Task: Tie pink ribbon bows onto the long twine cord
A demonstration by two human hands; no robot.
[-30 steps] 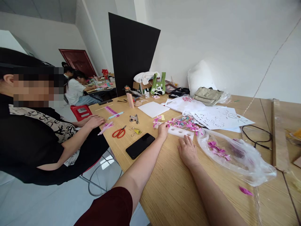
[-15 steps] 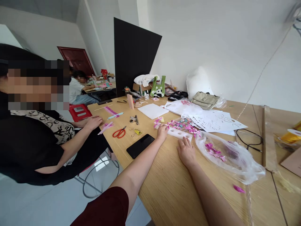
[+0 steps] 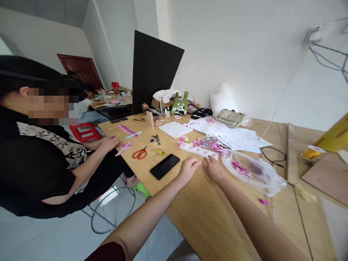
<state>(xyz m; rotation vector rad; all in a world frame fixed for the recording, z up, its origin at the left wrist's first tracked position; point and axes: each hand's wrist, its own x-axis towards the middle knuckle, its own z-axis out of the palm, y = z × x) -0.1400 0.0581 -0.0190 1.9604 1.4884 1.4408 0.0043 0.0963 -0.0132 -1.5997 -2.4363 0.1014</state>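
My left hand (image 3: pixel 189 167) and my right hand (image 3: pixel 214 169) lie on the wooden table (image 3: pixel 217 217) with their fingertips almost meeting. Both have the fingers stretched out low over the wood, and I see nothing in them. Just beyond the fingers lies a white foam strip with round holes (image 3: pixel 198 149). Behind it is a heap of small pink folded pieces (image 3: pixel 210 144). A clear plastic bag (image 3: pixel 252 170) with more pink pieces lies right of my right hand.
A black phone (image 3: pixel 164 166), red scissors (image 3: pixel 139 153) and a binder clip (image 3: pixel 155 138) lie left of my hands. A seated person in black rests a hand (image 3: pixel 108 143) on the table's left edge. White cut sheets (image 3: pixel 241 139), glasses (image 3: pixel 273 155) and a yellow spool (image 3: pixel 310 152) lie further right.
My left hand came off the end of the foam strip and drew back towards me. My right hand slid left to meet it. The view swung right.
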